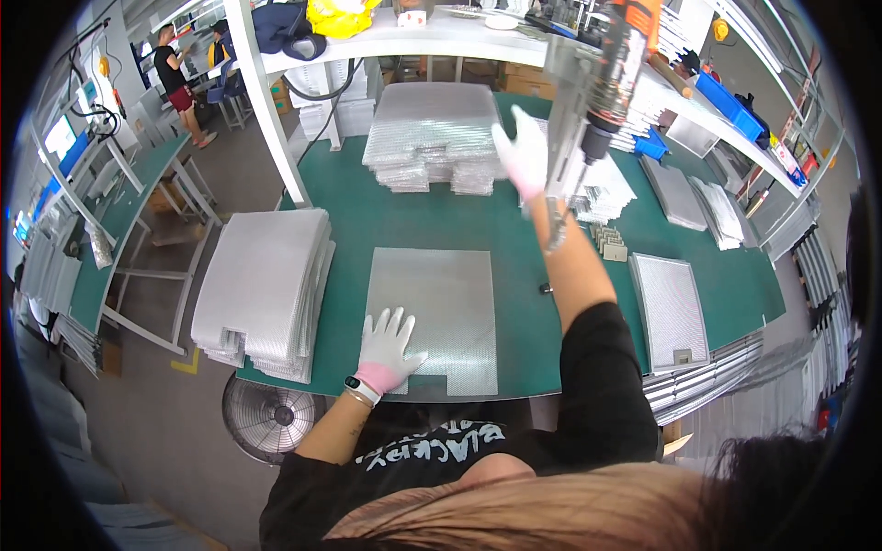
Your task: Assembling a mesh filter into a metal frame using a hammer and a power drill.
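A flat silver metal mesh sheet (432, 289) with a notch in its near edge lies in front of me on the green table (344, 207). My left hand (389, 349), in a white and pink glove, rests on the sheet's near left part with fingers spread. Farther off, my right hand (522, 154), gloved alike, is raised beside the back stack of mesh sheets (434, 115). Its fingers are apart and I see nothing in them. An orange and black power screwdriver (625, 69) hangs just right of that hand, partly covering the view there.
Another stack of notched mesh sheets (262, 275) stands at the table's left edge. On the right lie small metal brackets (608, 243), a framed mesh panel (669, 312) and grey panels (673, 193). A white shelf (441, 41) spans the back. A floor fan (271, 418) stands below left.
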The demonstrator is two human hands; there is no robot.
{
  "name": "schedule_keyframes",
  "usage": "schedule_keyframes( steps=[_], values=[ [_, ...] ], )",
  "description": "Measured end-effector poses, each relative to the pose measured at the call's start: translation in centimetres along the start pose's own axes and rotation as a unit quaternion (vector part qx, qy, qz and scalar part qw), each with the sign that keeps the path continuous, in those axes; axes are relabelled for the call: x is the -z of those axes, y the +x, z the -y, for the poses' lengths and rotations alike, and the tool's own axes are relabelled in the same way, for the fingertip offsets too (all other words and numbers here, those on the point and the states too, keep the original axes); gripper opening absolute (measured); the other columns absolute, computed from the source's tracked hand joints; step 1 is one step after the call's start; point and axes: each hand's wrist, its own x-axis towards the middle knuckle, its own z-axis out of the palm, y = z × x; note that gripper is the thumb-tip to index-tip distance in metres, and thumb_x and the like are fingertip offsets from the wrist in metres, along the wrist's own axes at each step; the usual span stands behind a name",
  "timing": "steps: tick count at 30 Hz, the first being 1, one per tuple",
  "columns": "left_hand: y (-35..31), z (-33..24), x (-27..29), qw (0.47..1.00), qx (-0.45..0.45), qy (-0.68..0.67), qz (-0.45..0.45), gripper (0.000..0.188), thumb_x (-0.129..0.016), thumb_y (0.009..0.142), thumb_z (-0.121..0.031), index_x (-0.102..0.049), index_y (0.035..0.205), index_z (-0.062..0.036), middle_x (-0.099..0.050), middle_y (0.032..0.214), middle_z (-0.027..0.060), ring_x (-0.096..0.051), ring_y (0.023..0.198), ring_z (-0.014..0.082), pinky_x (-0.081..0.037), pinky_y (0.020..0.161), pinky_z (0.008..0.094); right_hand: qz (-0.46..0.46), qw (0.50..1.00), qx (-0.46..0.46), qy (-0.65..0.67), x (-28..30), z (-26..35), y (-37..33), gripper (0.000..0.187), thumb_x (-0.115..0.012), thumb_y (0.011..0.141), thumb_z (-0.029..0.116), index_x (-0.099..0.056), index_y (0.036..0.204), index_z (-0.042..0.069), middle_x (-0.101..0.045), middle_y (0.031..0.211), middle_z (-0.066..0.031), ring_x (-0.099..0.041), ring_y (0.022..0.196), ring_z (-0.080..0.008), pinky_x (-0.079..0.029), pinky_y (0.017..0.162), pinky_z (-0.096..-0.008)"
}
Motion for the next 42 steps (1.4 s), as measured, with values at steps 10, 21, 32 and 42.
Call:
schedule_keyframes(
  steps=[10, 21, 32, 42],
  values=[
    [-0.6, 0.3, 0.3, 1.0, 0.011, -0.009, 0.006, 0.076, -0.051, 0.089, -0.056, -0.04, 0.145, -0.0065, -0.034, 0.151, 0.0203, -0.028, 0.141, 0.0379, -0.018, 0.115, 0.0561, 0.006, 0.989, 0.144, 0.024, -3.2, 3.9, 6.0, 0.048, -0.064, 0.082, 0.02, -0.058, 0.128, 0.011, -0.066, 0.104, -0.0231, -0.066, 0.102, -0.0306, -0.054, 0.087, -0.0411],
    [-2.6, 1.8, -2.8, 0.924, 0.097, -0.228, -0.292, 0.067, -0.049, 0.097, -0.043, -0.037, 0.142, 0.0061, -0.048, 0.139, 0.0255, -0.039, 0.134, 0.0436, -0.029, 0.112, 0.0529, 0.107, 0.832, -0.16, 0.52, 8.8, 6.7, -8.2, 0.046, -0.059, 0.094, 0.011, -0.046, 0.135, -0.004, -0.058, 0.124, -0.0125, -0.059, 0.095, -0.0142, -0.05, 0.084, -0.0283],
    [-8.4, -1.5, 4.4, 0.899, 0.29, -0.294, -0.15, 0.047, -0.075, 0.079, -0.026, -0.059, 0.114, 0.0004, -0.068, 0.087, 0.0172, -0.068, 0.079, 0.0279, -0.053, 0.07, 0.0362, 0.259, 0.909, -0.275, 0.179, 18.3, 11.0, -29.2, 0.038, -0.068, 0.082, 0.006, -0.062, 0.119, -0.001, -0.063, 0.115, -0.0106, -0.058, 0.09, -0.0171, -0.048, 0.082, -0.0261],
    [-9.6, -1.7, 0.9, 0.931, 0.267, -0.21, -0.131, 0.048, -0.074, 0.079, -0.032, -0.059, 0.113, -0.0001, -0.068, 0.092, 0.0199, -0.067, 0.085, 0.0366, -0.053, 0.072, 0.0422, 0.282, 0.939, -0.176, 0.083, 17.4, 9.7, -31.4, 0.042, -0.071, 0.079, 0.013, -0.062, 0.118, -0.001, -0.063, 0.12, -0.019, -0.059, 0.114, -0.0326, -0.047, 0.098, -0.0371]
  ],
)
